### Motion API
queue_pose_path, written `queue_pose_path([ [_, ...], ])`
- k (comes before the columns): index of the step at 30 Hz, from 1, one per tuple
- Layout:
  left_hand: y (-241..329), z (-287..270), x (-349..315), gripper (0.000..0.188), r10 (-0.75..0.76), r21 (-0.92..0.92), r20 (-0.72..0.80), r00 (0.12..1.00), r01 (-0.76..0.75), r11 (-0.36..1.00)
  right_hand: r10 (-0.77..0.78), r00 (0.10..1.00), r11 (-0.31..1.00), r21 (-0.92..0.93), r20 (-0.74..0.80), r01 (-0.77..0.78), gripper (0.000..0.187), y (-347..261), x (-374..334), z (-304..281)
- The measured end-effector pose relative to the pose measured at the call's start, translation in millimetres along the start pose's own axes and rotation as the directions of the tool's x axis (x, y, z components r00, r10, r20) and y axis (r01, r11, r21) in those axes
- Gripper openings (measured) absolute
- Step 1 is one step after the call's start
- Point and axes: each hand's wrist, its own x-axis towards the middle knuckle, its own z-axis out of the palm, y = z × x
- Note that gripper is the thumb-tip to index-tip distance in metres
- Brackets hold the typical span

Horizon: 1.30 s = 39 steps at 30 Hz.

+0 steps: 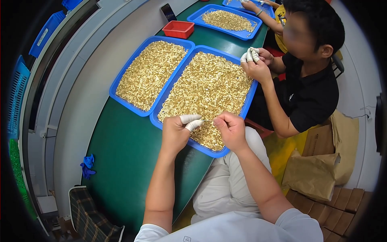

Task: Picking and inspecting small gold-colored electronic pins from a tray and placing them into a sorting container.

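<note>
Above the near blue tray (pixel 155 121), heaped with small gold-coloured parts (pixel 209 84), my two hands hold a thin, straight, wire-like piece (pixel 208 120) between them. My left hand (pixel 176 131), with white finger cots on its thumb and forefinger, pinches one end. Bare-fingered, my right hand (pixel 232 131) pinches the other end with thumb and forefinger. The piece is too fine to make out further. Neither hand touches the heap as far as I can see.
A second blue tray (pixel 114 86) of gold parts stands alongside, with a red box (pixel 178 29) and a phone (pixel 168 12) beyond. Blue gloves (pixel 87 165) lie on the green table (pixel 125 157). A co-worker (pixel 310 76) sits at the right; cardboard boxes (pixel 330 213) stand behind.
</note>
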Motion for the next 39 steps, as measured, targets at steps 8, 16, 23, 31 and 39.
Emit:
queue_pose_path([
  [8, 0, -6, 0, 0.014, 0.046, 0.129, 0.005, 0.999, -0.047, 0.991, 0.001, 1.000, 1.000, -0.016, 0.005, -0.001, 0.021, -1, 1, 0],
  [16, 7, -9, -2, 0.016, 0.153, 0.379, 0.114, 0.982, -0.185, 0.907, 0.031, 0.999, 0.998, -0.061, 0.024, -0.029, 0.021, -6, 3, 3],
  [23, 5, -8, -1, 0.018, 0.229, 0.415, 0.118, 0.966, -0.257, 0.873, 0.021, 0.998, 0.993, -0.121, 0.063, -0.013, 0.018, -4, 3, 1],
  [31, -2, -1, -1, 0.021, 0.188, 0.216, 0.005, 0.982, -0.184, 0.959, 0.144, 0.986, 0.988, 0.043, 0.078, -0.148, 0.013, -1, 0, -1],
  [39, -5, 6, -2, 0.030, 0.208, 0.006, 0.072, 0.975, -0.209, 0.978, 0.030, 0.994, 1.000, -0.013, 0.101, -0.029, 0.024, 2, 1, -4],
])
